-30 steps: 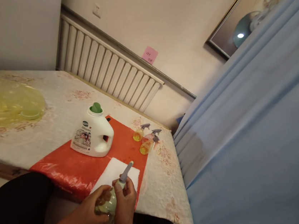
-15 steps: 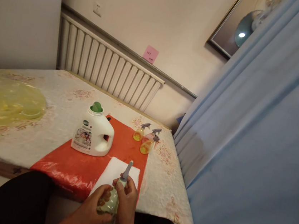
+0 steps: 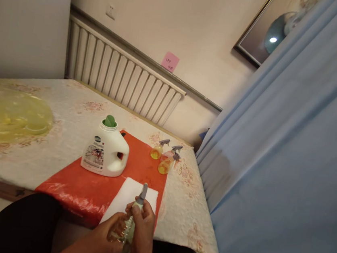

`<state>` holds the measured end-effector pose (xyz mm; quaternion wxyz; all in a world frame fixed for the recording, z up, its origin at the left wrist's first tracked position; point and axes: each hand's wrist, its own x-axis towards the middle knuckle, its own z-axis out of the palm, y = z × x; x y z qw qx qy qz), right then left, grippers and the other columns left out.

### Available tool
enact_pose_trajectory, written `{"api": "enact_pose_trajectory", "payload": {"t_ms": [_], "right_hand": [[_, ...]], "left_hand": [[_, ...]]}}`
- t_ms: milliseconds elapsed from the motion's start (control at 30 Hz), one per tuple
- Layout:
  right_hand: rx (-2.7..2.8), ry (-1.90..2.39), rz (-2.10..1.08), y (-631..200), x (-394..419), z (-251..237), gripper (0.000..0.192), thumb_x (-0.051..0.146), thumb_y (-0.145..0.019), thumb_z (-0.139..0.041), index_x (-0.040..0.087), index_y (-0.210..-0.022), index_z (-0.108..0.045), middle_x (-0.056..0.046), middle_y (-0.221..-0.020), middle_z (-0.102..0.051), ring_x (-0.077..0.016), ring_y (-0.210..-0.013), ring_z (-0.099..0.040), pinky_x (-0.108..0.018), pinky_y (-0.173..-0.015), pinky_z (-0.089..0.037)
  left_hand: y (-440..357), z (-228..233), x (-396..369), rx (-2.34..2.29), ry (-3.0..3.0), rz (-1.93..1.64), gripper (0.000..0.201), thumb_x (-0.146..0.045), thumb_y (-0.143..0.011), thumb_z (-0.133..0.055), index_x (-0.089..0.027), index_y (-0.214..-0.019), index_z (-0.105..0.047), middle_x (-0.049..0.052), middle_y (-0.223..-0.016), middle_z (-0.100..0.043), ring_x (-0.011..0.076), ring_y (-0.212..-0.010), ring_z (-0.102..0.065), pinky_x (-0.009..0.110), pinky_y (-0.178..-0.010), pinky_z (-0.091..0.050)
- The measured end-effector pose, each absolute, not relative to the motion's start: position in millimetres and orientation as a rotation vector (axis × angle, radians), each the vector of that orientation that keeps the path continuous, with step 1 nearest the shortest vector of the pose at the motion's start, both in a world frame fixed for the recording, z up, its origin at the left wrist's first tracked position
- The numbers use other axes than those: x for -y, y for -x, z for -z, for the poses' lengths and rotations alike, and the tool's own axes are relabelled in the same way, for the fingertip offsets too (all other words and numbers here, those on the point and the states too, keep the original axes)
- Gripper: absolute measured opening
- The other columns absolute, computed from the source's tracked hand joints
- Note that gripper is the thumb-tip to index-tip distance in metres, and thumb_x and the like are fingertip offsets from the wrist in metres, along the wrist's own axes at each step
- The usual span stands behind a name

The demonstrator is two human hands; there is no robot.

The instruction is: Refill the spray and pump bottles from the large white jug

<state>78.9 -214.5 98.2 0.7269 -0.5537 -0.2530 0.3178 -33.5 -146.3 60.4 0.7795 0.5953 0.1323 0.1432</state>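
Observation:
Both my hands are on a small pale-green spray bottle (image 3: 129, 225) at the near table edge. My left hand (image 3: 107, 237) wraps its body. My right hand (image 3: 142, 231) grips its neck just under the grey spray head (image 3: 142, 193), which points up and away. The bottle hangs over a white cloth (image 3: 126, 197) lying on an orange-red plastic sheet (image 3: 88, 190). A white detergent jug (image 3: 106, 152) with a green cap stands upright on that sheet, farther back and to the left.
Three small spray bottles (image 3: 165, 158) with yellow liquid stand at the sheet's far right corner. A yellow plastic bag (image 3: 8, 114) lies at the table's left. A blue curtain (image 3: 289, 156) hangs close on the right, a white radiator (image 3: 122, 78) behind the table.
The grey spray head has turned slightly and sits a bit lower in my right hand. The hands have shifted little; the view has drifted slightly.

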Motion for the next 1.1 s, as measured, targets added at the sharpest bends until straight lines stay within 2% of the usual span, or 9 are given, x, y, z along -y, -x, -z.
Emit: {"api": "enact_pose_trajectory", "payload": {"t_ms": [100, 200, 333, 467, 667, 933, 1100], "right_hand": [[0.541, 1.179, -0.721, -80, 214, -99, 0.032, 0.043, -0.076, -0.073, 0.015, -0.09, -0.067, -0.006, -0.081, -0.071, -0.0169, -0.067, -0.064, -0.026, -0.061, -0.05], [0.518, 1.151, -0.671, -85, 213, -99, 0.033, 0.044, -0.076, -0.074, 0.015, -0.092, -0.066, -0.006, -0.082, -0.072, -0.0175, -0.072, -0.066, -0.028, -0.067, -0.051], [0.489, 1.172, -0.595, -94, 212, -103, 0.041, 0.044, -0.075, -0.076, 0.014, -0.102, -0.066, -0.007, -0.086, -0.073, -0.019, -0.076, -0.067, -0.032, -0.075, -0.052], [0.484, 1.156, -0.571, -100, 214, -108, 0.045, 0.039, -0.073, -0.078, 0.015, -0.108, -0.064, -0.008, -0.093, -0.073, -0.0187, -0.078, -0.067, -0.033, -0.077, -0.052], [0.43, 1.048, -0.526, -115, 217, -133, 0.045, 0.034, -0.072, -0.079, 0.015, -0.11, -0.062, -0.002, -0.079, -0.07, -0.0167, -0.074, -0.066, -0.033, -0.077, -0.052], [0.42, 0.97, -0.496, -126, 216, -151, 0.037, 0.034, -0.077, -0.076, 0.017, -0.106, -0.061, -0.001, -0.078, -0.071, -0.0139, -0.069, -0.066, -0.03, -0.072, -0.052], [0.386, 1.0, -0.465, -128, 218, -148, 0.034, 0.035, -0.077, -0.076, 0.017, -0.102, -0.061, -0.001, -0.077, -0.071, -0.013, -0.067, -0.065, -0.027, -0.069, -0.052]], "left_hand": [[34, -57, 143, -0.309, -1.342, -0.301, 0.052, -0.025, -0.065, -0.066, -0.023, -0.116, -0.058, 0.002, -0.092, -0.068, 0.0238, -0.09, -0.064, 0.037, -0.082, -0.05], [38, -52, 140, -0.358, -1.41, -0.289, 0.057, -0.026, -0.063, -0.066, -0.024, -0.119, -0.058, 0.002, -0.095, -0.07, 0.0275, -0.096, -0.064, 0.039, -0.086, -0.051], [44, -47, 138, -0.48, -1.561, -0.352, 0.064, -0.025, -0.058, -0.069, -0.024, -0.121, -0.059, 0.005, -0.11, -0.072, 0.0326, -0.109, -0.061, 0.041, -0.094, -0.05], [43, -42, 136, -0.556, -1.618, -0.42, 0.068, -0.019, -0.053, -0.068, -0.021, -0.12, -0.057, 0.01, -0.127, -0.066, 0.0351, -0.12, -0.057, 0.043, -0.103, -0.045], [43, -33, 129, -0.628, -1.717, -0.512, 0.067, -0.016, -0.053, -0.066, -0.022, -0.118, -0.057, 0.007, -0.117, -0.07, 0.0335, -0.11, -0.063, 0.041, -0.096, -0.05], [49, -53, 128, -0.676, -1.726, -0.503, 0.067, -0.023, -0.054, -0.068, -0.018, -0.12, -0.055, 0.013, -0.125, -0.066, 0.0339, -0.119, -0.058, 0.042, -0.103, -0.046], [52, -55, 128, -0.694, -1.767, -0.523, 0.064, -0.024, -0.055, -0.069, -0.02, -0.118, -0.056, 0.011, -0.125, -0.065, 0.0335, -0.119, -0.058, 0.043, -0.102, -0.047]]}}
